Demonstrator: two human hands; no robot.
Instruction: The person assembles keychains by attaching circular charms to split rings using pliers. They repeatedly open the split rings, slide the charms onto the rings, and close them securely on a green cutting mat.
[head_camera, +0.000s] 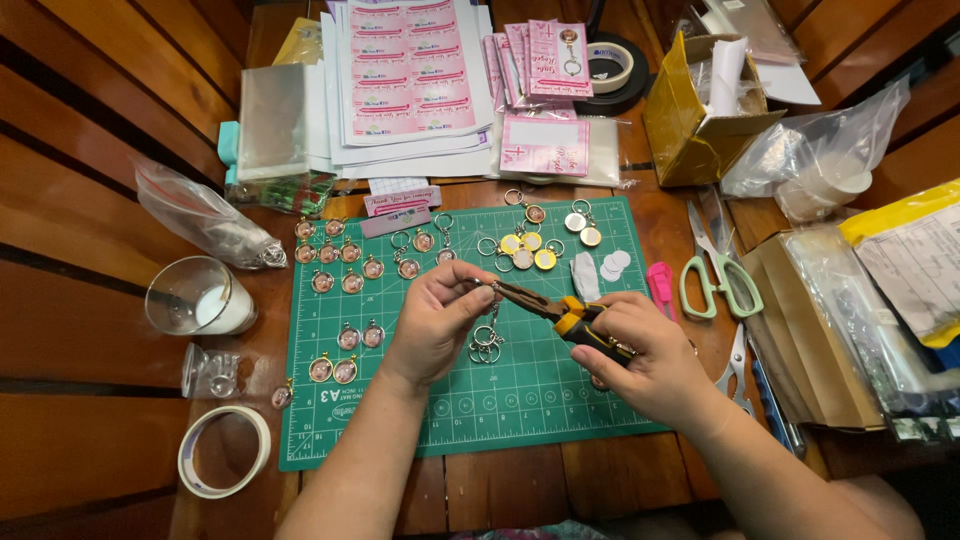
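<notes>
Pliers (545, 305) run slantwise from my right hand (640, 350), which grips their yellow-black handles, up-left to my left hand (435, 315), the nearer one, pinching a keyring (487, 335) at the nose tip; its loops dangle just above the green cutting mat (520, 400). I see finished pendant keyrings (345, 265) lying beyond, green scissors (715, 275) well right; nothing blocks the jaws.
</notes>
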